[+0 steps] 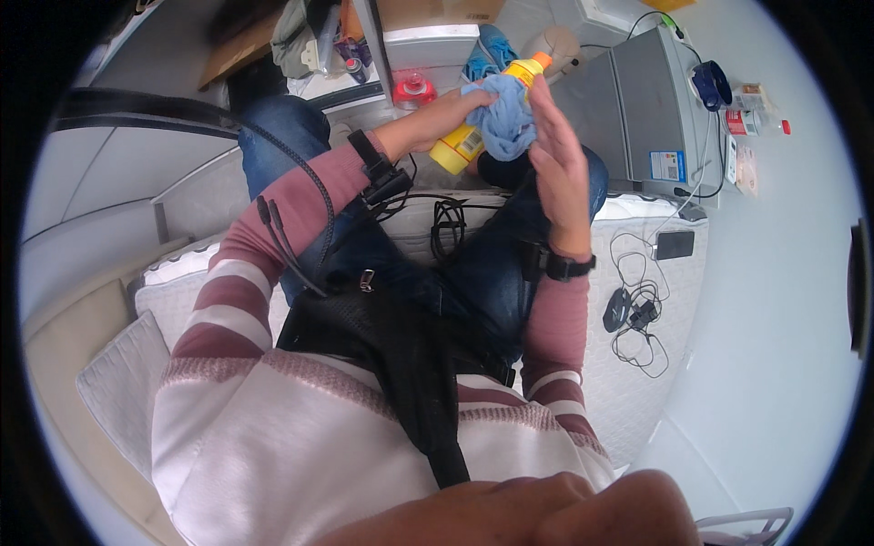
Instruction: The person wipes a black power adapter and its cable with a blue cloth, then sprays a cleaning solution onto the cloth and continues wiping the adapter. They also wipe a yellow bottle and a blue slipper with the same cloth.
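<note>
My left hand (450, 117) grips a yellow plastic bottle (452, 150) with an orange cap, which lies at a slant above the gap between my knees. A crumpled light-blue cloth (504, 117) is draped around the bottle's middle, and the thumb of my left hand rests on it. My right hand (561, 164) is held upright along the cloth's right side, fingers stretched out. Whether its palm presses on the cloth cannot be made out. The left fingers are mostly hidden under the bottle.
A red bottle (414, 92) and blue sneakers (490, 53) stand on the floor beyond. A small grey refrigerator (638, 109) is at the right, with a dark blue mug (710, 85) on it. Cables (638, 317) and a black power bank (674, 246) lie on the white mattress (614, 409).
</note>
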Motion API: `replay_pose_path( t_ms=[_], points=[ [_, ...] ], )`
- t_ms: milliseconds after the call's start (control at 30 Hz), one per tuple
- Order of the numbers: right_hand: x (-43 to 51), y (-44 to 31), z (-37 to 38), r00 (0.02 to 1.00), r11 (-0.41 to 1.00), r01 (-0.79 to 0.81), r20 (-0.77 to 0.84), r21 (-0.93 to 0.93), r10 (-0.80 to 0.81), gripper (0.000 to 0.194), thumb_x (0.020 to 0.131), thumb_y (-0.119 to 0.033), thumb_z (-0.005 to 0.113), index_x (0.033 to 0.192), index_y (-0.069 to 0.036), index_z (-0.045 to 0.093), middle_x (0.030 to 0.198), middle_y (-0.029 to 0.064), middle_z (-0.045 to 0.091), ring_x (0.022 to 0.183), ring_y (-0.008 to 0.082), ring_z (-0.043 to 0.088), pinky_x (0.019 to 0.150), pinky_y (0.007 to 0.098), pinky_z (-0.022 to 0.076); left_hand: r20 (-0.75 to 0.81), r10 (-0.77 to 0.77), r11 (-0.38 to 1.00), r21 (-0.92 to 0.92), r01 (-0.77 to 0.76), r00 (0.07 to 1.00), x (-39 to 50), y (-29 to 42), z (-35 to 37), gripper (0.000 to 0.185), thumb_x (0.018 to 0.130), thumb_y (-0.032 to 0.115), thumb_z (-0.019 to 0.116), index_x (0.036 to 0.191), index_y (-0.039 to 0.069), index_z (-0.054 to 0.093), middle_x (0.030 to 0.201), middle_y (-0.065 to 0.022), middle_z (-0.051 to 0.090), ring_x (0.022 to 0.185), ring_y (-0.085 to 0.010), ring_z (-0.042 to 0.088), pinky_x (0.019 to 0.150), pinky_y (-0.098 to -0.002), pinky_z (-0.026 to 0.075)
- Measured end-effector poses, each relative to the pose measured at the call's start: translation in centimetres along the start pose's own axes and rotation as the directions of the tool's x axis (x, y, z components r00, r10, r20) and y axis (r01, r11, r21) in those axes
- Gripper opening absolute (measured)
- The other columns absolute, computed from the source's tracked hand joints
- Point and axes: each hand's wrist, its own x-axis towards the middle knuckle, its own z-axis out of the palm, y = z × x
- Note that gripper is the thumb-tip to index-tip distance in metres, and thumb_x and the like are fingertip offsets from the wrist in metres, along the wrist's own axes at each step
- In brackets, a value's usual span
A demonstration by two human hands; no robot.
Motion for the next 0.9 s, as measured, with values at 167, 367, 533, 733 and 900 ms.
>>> replay_pose_path(
  t_ms=[167, 367, 533, 733, 900],
  points=[
    [-5.8, -2.2, -6.3, 0.943, 0.972, -0.096, -0.332, -0.216, 0.020, 0.041, 0.109, -0.007, 0.058, 0.148, 0.008, 0.057, 0.144, 0.0276, 0.066, 0.138, 0.0336, 0.064, 0.122, 0.0445, 0.0449, -0.097, 0.027, 0.996, -0.082, -0.035, 0.995, 0.3, -0.1, -0.6, 0.056, 0.108, 0.056, 0.056, 0.136, 0.008, 0.062, 0.120, -0.0083, 0.076, 0.099, -0.0210, 0.077, 0.081, -0.0362, 0.064],
    [-17.8, -1.2, -18.3, 0.464, 0.885, -0.345, -0.876, -0.312, -0.128, 0.023, 0.111, -0.007, 0.055, 0.124, 0.005, 0.071, 0.113, 0.0166, 0.078, 0.106, 0.0220, 0.074, 0.102, 0.0374, 0.0584, -0.048, -0.082, 0.988, -0.136, 0.075, 0.995, 0.8, -0.6, -1.6, 0.060, 0.106, 0.051, 0.065, 0.144, 0.006, 0.058, 0.124, -0.0109, 0.075, 0.101, -0.0237, 0.078, 0.086, -0.0402, 0.067],
    [-26.3, -1.4, -25.9, 0.393, 0.641, -0.538, -0.836, -0.547, -0.383, 0.023, 0.110, -0.011, 0.057, 0.125, 0.003, 0.068, 0.114, 0.0145, 0.078, 0.105, 0.0219, 0.072, 0.096, 0.0329, 0.0551, 0.083, -0.042, 0.980, -0.189, 0.057, 0.996, 0.3, -1.6, -1.1, 0.048, 0.105, 0.030, 0.063, 0.145, 0.004, 0.057, 0.129, -0.0120, 0.074, 0.113, -0.0253, 0.075, 0.096, -0.0443, 0.063],
    [-27.3, -0.1, -30.5, 0.568, 0.423, -0.627, -0.756, -0.654, -0.326, 0.025, 0.111, -0.017, 0.056, 0.124, -0.003, 0.072, 0.122, 0.0101, 0.078, 0.108, 0.0246, 0.071, 0.097, 0.0372, 0.0540, -0.053, -0.067, 0.961, -0.272, 0.050, 0.996, 1.4, -1.1, -1.0, 0.061, 0.105, 0.052, 0.060, 0.143, 0.004, 0.057, 0.117, -0.0147, 0.076, 0.093, -0.0277, 0.078, 0.077, -0.0395, 0.065],
    [-26.5, 1.7, -31.6, 0.621, 0.255, -0.682, -0.727, -0.686, -0.294, 0.026, 0.109, -0.019, 0.057, 0.122, -0.007, 0.077, 0.121, 0.0106, 0.078, 0.112, 0.0275, 0.069, 0.100, 0.0384, 0.0518, -0.112, -0.130, 0.950, -0.299, 0.092, 0.985, 1.8, -0.5, -2.0, 0.066, 0.105, 0.060, 0.061, 0.138, 0.002, 0.059, 0.108, -0.0160, 0.077, 0.082, -0.0286, 0.078, 0.068, -0.0372, 0.066]
  ],
)
